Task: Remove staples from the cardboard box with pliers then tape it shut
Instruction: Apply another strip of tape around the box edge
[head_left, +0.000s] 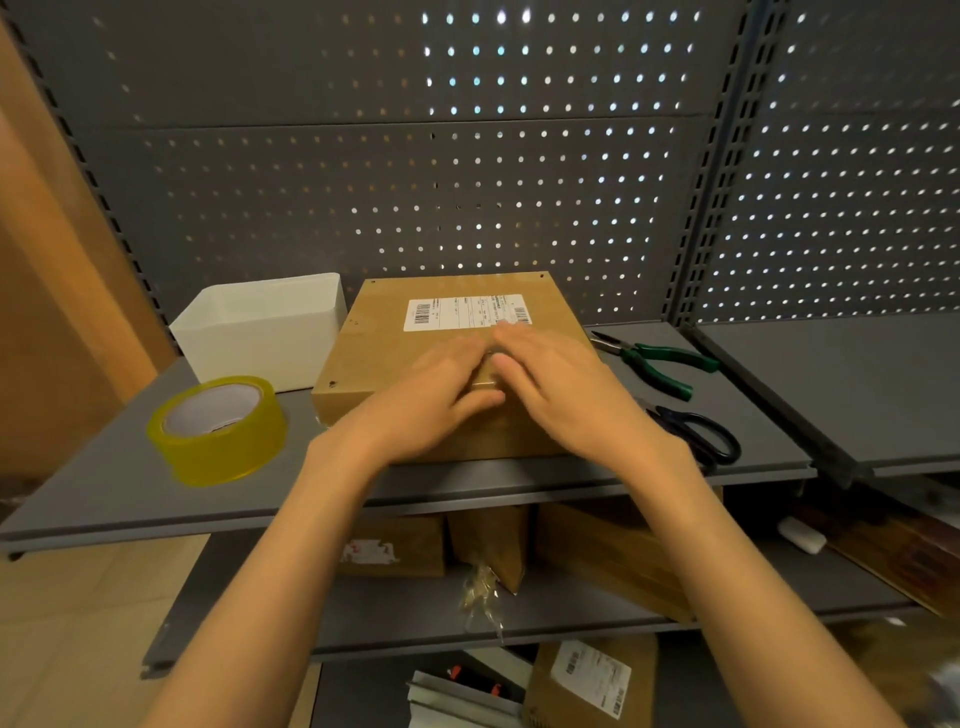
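**Both hands flat on the box, tools off to either side**

While we are pressing down on the cardboard box (415, 332), our left hand (436, 395) and right hand (561, 384) are lying side by side on its top, fingers straight and spread flat, gripping nothing. The box is sitting directly under both palms, its shipping label (467, 312) just beyond our fingertips. Our right fingers are blurred, so we are judging that they are sliding across the lid, perhaps smoothing tape along the middle seam; whether tape is already there we cannot tell, and no staples are showing.

What matters for the coming move is which hand is closer to which tool. The pliers (657, 358) are lying to the right of our right hand and a little beyond it, green handles pointing away to the right and the nose pointing back toward the box. The scissors (696, 431) are resting nearer still, just right of our right wrist. The tape roll (218, 431) is standing well off to the left of our left hand, with the white bin (260, 327) beyond it. So we are judging that anything metal falls to the right hand, the tape to the left.
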